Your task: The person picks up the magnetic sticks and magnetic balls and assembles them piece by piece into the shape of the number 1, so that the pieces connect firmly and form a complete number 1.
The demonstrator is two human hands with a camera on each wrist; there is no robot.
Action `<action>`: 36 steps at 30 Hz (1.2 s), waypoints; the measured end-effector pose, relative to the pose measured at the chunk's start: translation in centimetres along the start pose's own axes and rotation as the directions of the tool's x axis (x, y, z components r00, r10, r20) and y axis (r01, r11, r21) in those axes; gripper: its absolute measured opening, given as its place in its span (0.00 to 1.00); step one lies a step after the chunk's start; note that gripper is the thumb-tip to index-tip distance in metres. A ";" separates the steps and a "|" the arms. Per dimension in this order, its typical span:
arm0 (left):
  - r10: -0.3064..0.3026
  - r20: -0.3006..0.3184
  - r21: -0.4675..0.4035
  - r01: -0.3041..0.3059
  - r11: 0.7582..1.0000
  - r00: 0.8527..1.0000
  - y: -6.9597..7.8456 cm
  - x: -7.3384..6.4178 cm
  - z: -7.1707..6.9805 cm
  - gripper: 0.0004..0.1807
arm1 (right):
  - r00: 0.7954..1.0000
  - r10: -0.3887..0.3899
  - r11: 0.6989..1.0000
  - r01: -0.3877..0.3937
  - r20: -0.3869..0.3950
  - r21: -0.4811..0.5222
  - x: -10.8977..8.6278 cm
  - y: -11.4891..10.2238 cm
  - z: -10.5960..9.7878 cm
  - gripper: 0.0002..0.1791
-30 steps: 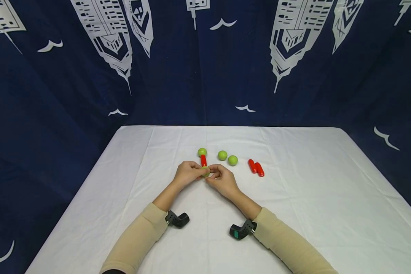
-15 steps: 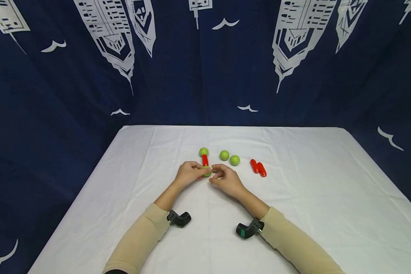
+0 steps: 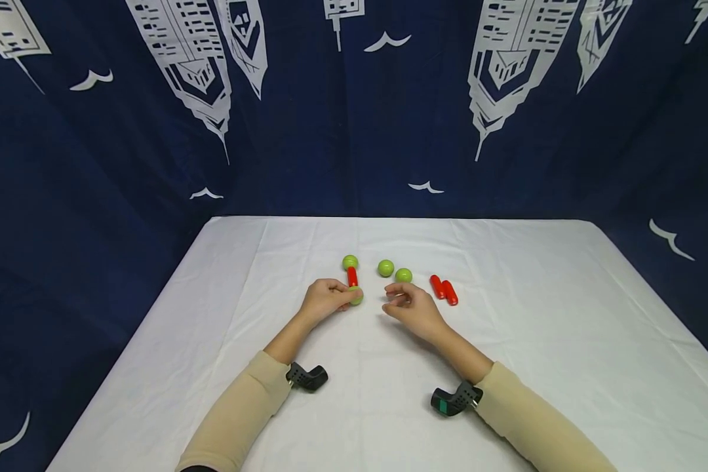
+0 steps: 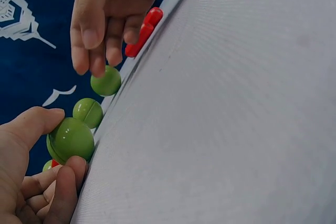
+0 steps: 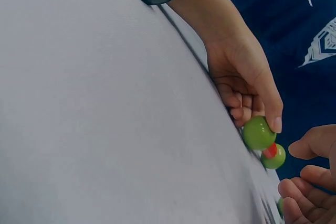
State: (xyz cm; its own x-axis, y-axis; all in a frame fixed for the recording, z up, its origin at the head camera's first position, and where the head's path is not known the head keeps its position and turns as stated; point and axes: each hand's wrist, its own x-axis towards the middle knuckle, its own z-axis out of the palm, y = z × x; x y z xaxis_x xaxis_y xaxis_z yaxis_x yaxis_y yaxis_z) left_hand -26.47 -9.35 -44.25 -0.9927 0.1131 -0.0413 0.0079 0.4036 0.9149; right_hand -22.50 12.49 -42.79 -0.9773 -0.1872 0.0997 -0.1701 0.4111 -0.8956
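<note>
My left hand (image 3: pixel 326 298) pinches a glossy green ball (image 4: pixel 71 140) between thumb and fingers. In the head view that ball sits at the near end of a short red rod (image 3: pixel 352 276), and another green ball (image 3: pixel 350 262) is at the rod's far end. The right wrist view shows the same row, with the red rod (image 5: pixel 270 151) between the two balls. Apart from it, to the right, my right hand (image 3: pixel 415 311) hovers over the cloth, fingers loosely bent and holding nothing. Its fingers are close to a loose green ball (image 3: pixel 404 275).
A second loose green ball (image 3: pixel 386 267) lies just beyond my hands. Two red rods (image 3: pixel 444 290) lie side by side to the right. A white cloth (image 3: pixel 566 341) covers the table, and a dark blue printed curtain (image 3: pixel 354 131) hangs behind its far edge.
My right hand has drawn away from the held ball and shifted right, its fingers loosening. The left hand keeps its pinch in about the same place.
</note>
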 end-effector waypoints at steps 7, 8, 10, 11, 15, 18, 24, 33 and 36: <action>0.000 0.004 -0.017 0.000 1.000 1.000 -0.1 0.0 0.0 0.16 | 0.999 -0.027 0.999 0.027 -0.022 -0.021 -0.7 0.8 -2.3 0.19; 0.001 0.006 -0.019 -0.001 1.000 1.000 -0.2 0.0 0.0 0.16 | 0.999 -0.027 0.999 0.026 -0.030 -0.023 -0.8 0.9 -2.6 0.19; 0.002 0.007 -0.020 -0.001 1.000 1.000 -0.3 0.1 0.0 0.16 | 0.999 -0.028 0.999 0.027 -0.044 -0.026 -0.9 1.2 -3.3 0.20; 0.002 0.007 -0.020 -0.001 1.000 1.000 -0.3 0.1 0.0 0.16 | 0.998 -0.030 0.999 0.028 -0.049 -0.030 -0.9 1.2 -3.6 0.20; 0.005 0.005 -0.017 -0.005 1.000 1.000 -0.4 0.1 0.1 0.16 | 0.996 -0.027 0.999 0.024 -0.080 -0.041 -1.1 1.3 -4.9 0.20; 0.006 0.005 -0.014 -0.006 1.000 1.000 -0.4 0.1 0.0 0.16 | 0.995 -0.015 0.999 0.011 -0.104 -0.036 -1.1 1.2 -5.7 0.20; 0.008 0.005 -0.020 -0.008 1.000 1.000 -0.4 0.1 0.0 0.16 | 0.985 -0.030 0.999 0.022 -0.170 -0.049 -1.0 2.1 -6.7 0.16; 0.000 0.009 -0.017 0.000 1.000 1.000 -0.4 0.1 0.1 0.16 | 0.928 -0.067 0.991 0.020 -0.366 -0.131 -0.5 4.4 -7.2 0.13; -0.001 0.007 -0.019 0.001 1.000 1.000 -0.4 0.1 0.1 0.16 | 0.918 -0.063 0.986 -0.002 -0.393 -0.165 -0.3 4.8 -7.2 0.13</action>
State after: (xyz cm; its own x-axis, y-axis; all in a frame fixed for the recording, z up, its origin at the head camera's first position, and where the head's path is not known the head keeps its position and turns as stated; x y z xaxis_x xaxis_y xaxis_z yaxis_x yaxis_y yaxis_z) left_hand -26.58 -9.45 -44.64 -0.9919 0.1193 -0.0447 0.0049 0.3866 0.9223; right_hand -23.94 20.98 -44.01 -0.9356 0.1524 0.3185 -0.1863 0.5532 -0.8119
